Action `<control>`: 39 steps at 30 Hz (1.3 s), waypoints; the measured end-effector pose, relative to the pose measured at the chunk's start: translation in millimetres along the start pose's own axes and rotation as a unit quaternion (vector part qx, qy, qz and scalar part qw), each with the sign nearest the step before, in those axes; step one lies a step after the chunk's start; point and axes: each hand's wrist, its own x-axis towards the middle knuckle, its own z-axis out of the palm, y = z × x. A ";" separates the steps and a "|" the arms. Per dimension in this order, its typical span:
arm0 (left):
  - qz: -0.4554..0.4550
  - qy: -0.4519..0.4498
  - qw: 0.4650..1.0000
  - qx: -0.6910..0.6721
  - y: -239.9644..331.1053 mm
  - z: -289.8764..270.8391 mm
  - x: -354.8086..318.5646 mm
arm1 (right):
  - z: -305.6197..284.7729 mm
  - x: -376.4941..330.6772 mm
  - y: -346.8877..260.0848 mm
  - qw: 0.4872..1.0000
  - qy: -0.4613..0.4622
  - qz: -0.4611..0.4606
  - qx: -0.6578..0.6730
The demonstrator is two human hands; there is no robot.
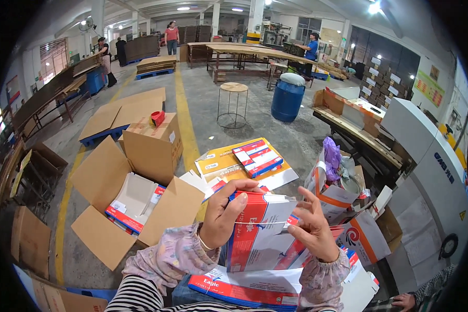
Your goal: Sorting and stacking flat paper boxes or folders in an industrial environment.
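- Left hand (224,212): closed around the upper left edge of a bundle of flat red, white and blue cartons (260,229), thumb across the top, fingers curled behind.
- Right hand (313,229): fingers spread, palm against the right side of the same bundle, steadying it; a thin band runs across the bundle's face between the two hands.
- Bundle position: held upright above the person's lap, low centre of the view, directly over a second flat stack of like cartons (249,288) lying across the knees.
- Sleeves: pale floral cuffs on both forearms; striped fabric shows at the bottom edge.
- Immediate left: an open brown cardboard box (114,208) on the floor, flaps splayed, with several of the same printed cartons lying inside.
- Behind that box: a closed brown box (153,145) with a red tape roll (157,118) on top.
- Ahead: a yellow sheet (229,161) on the floor carrying another carton bundle (257,157).
- Right: torn open boxes holding purple and clear plastic waste (338,171); beyond, a large white machine housing (426,166).
- Lower right corner: another person's hand (403,300) rests near the edge.
- Floor: grey concrete (260,112), with a yellow painted line (184,114) running away from the viewer.
- Mid-room: a round stool (233,104), a blue drum (287,96), flat cardboard sheets on blue pallets (122,112).
- Far room: long worktables (244,52), stacked boxes against the right wall, several people standing, ceiling lights on.
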 end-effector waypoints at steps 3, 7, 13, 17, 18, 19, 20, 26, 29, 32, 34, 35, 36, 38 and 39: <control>-0.008 -0.010 1.000 -0.026 0.6 2.9 -0.2 | -2.9 -4.3 -0.4 0.999 -0.004 0.019 0.051; -0.015 -0.016 0.999 -0.046 2.2 5.0 2.2 | 30.4 -5.3 21.2 0.981 -0.053 0.006 0.185; 0.045 0.104 0.991 -0.068 -38.9 16.7 -30.7 | 39.1 -4.4 19.5 1.000 0.019 0.003 -0.023; -0.068 0.051 0.996 0.008 -64.9 2.5 -60.8 | 51.7 1.1 23.6 0.996 0.009 -0.033 -0.083; -0.082 0.058 0.995 0.015 -65.2 2.6 -63.2 | 55.5 2.6 26.5 0.994 0.026 -0.037 -0.103; -0.080 0.069 0.994 0.018 -62.9 2.7 -63.4 | 59.0 4.6 27.1 0.991 0.041 -0.043 -0.123; -0.078 0.074 0.994 0.017 -61.1 5.1 -60.1 | 58.5 6.7 26.3 0.991 0.034 -0.048 -0.124; -0.035 0.129 0.991 -0.003 -55.2 0.4 -44.4 | 52.5 23.0 10.1 0.937 0.090 -0.167 -0.292; -0.088 0.179 0.980 0.003 -58.5 -13.4 -37.6 | 43.6 24.3 -7.7 0.911 0.136 -0.198 -0.334; -0.124 0.269 0.931 -0.213 -50.1 -19.7 -25.0 | 19.8 17.1 -11.8 0.889 0.177 -0.166 -0.388; -0.149 0.264 0.911 -0.280 -57.9 -33.7 -23.4 | -0.4 9.4 -4.1 0.869 0.210 -0.143 -0.424; -0.170 0.254 0.887 -0.345 -64.5 -39.0 -23.7 | -14.8 2.3 2.4 0.865 0.259 -0.093 -0.419; -0.188 0.246 0.880 -0.361 -68.9 -43.7 -24.8 | -26.5 -5.1 7.7 0.857 0.307 -0.044 -0.412; -0.191 0.242 0.867 -0.391 -76.3 -43.0 -26.2 | -44.4 -30.9 26.1 0.888 0.299 0.028 -0.348; -0.189 0.241 0.856 -0.416 -79.2 -43.8 -26.7 | -45.9 -39.6 35.1 0.912 0.290 0.094 -0.275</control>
